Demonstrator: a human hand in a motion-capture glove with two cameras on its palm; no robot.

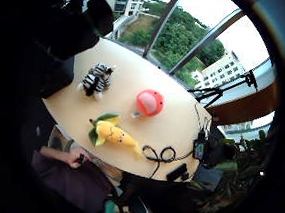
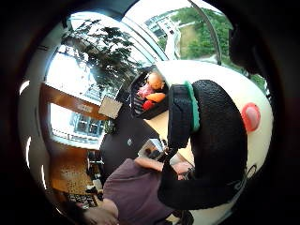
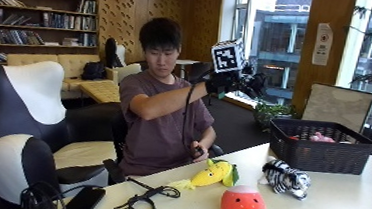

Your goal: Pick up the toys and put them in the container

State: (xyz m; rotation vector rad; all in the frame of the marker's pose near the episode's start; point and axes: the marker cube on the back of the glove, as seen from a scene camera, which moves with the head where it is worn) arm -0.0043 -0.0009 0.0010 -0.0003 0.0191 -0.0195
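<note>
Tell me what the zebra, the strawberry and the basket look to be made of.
Zebra toy: soft plush, looks like; striped pile with rounded stuffed limbs.
Strawberry toy: also plush, apparently; matte red fabric, green cloth leaves, no shine.
Basket: black, with an open lattice wall; probably moulded plastic, though woven material can't be ruled out. Finish looks matte.

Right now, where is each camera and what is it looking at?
Outside view: across the table, facing the person, whose raised gloved right hand is above the yellow toy, zebra, strawberry and black basket.
Little finger side palm view: high on the palm, looking down at the table with three toys; the person's bare hand shows.
Thumb side palm view: looks past a black gloved finger at the basket.
All views show the strawberry.
</note>
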